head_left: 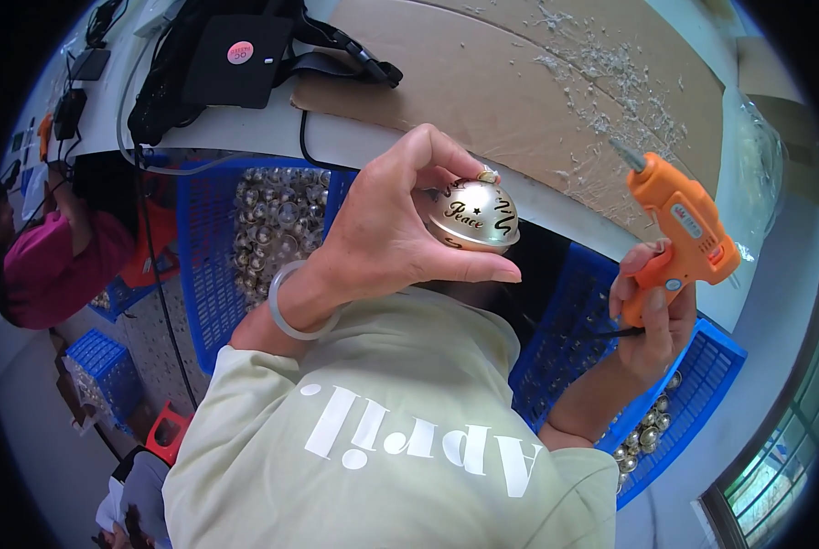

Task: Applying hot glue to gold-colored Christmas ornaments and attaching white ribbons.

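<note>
With hands apart, the left hand pinches a gold ornament near the tabletop, apparently leaving its lettered face unobstructed, while the right hand grips an orange glue gun, nozzle pointing clear.

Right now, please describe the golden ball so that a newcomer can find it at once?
Start from the brown cardboard sheet on the table. By its near edge, the left hand holds the golden ball between thumb and fingers. Unlike the round pieces heaped in the blue basket at left, it is held up singly, showing black lettering and a star.
</note>
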`<state>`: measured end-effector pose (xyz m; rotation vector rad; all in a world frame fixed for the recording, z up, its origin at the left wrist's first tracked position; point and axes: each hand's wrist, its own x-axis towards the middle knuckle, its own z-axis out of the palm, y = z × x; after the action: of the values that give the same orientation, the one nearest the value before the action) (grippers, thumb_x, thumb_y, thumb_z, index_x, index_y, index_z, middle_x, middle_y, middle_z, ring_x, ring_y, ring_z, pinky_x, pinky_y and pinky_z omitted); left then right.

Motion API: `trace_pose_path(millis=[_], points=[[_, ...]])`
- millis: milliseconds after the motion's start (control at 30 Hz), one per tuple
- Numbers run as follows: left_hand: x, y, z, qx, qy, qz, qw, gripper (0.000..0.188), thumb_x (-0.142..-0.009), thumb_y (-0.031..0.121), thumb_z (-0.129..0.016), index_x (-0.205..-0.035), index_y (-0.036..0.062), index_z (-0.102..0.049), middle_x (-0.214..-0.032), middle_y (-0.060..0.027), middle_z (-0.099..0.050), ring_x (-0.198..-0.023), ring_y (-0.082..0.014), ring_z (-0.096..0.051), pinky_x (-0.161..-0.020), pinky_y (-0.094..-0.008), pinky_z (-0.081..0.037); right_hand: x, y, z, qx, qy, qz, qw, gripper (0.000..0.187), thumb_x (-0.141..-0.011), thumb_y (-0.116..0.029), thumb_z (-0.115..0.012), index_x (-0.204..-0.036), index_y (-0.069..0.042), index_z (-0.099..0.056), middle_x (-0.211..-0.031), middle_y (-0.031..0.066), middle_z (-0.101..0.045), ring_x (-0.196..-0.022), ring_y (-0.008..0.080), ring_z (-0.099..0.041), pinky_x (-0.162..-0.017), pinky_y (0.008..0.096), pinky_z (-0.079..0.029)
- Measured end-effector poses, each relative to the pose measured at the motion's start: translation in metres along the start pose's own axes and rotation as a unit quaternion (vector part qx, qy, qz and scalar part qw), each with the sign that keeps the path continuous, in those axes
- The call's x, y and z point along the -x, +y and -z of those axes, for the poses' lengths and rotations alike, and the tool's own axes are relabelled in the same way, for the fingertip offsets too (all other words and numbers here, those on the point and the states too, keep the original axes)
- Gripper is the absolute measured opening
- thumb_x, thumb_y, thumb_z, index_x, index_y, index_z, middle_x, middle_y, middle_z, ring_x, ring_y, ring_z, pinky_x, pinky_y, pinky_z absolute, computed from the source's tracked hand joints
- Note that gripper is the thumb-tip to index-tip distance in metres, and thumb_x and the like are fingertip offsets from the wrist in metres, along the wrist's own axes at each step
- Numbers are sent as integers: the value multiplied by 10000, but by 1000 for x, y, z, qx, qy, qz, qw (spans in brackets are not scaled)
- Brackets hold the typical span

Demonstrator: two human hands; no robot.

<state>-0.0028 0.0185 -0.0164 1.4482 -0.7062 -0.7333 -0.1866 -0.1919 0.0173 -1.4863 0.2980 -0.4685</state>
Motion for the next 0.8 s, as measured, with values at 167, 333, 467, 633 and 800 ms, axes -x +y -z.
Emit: trace_pose_path(millis=[167, 333, 467, 633, 800], points=[[-3, -4, -1, -34, 38, -41, 998, 642, -534, 229, -934, -970, 26, -509, -947, -83, -600, -900, -159, -619, -796, -276, -518, 12, 7, -16, 11, -33, -37, 999, 508, -921, -153, -559, -1349, 42, -368, -995, 195, -606, -748, 132, -570, -567, 203, -453], [-2, -8, 0, -51, 54, -66, 995, 663, -530, 329, -939, -955, 24, -532, -901, -80, -622, -814, -154, -624, -731, -276, -526, 16, 6, -23, 31, -26, -78, 996, 526, -914, -140, -585, -1371, 4, -367, -949, 154, -616, -776, 154, -580, -596, 207, -442], [-1, -7, 1, -72, 52, -66, 994, 666, -528, 329, -939, -957, 24, -532, -903, -84, -625, -800, -156, -618, -721, -275, -523, 16, 6, -26, 37, -30, -88, 995, 526, -911, -135, -596, -1366, 6, -373, -936, 130, -610, -802, 164, -580, -637, 228, -445], [-2, -8, 0, -64, 59, -82, 993, 668, -526, 329, -940, -957, 23, -531, -905, -86, -628, -790, -157, -616, -712, -273, -522, 15, 11, -30, 91, -24, -53, 994, 440, -955, -235, -539, -1291, 33, -444, -900, 130, -624, -688, 79, -542, -578, 187, -436], [-1, -8, 0, -62, 60, -81, 993, 664, -528, 324, -940, -958, 24, -532, -907, -84, -632, -786, -154, -615, -706, -274, -523, 15, 9, -29, 45, -24, -87, 995, 513, -901, -80, -597, -1358, 7, -378, -977, 116, -591, -816, 172, -575, -697, 266, -458]])
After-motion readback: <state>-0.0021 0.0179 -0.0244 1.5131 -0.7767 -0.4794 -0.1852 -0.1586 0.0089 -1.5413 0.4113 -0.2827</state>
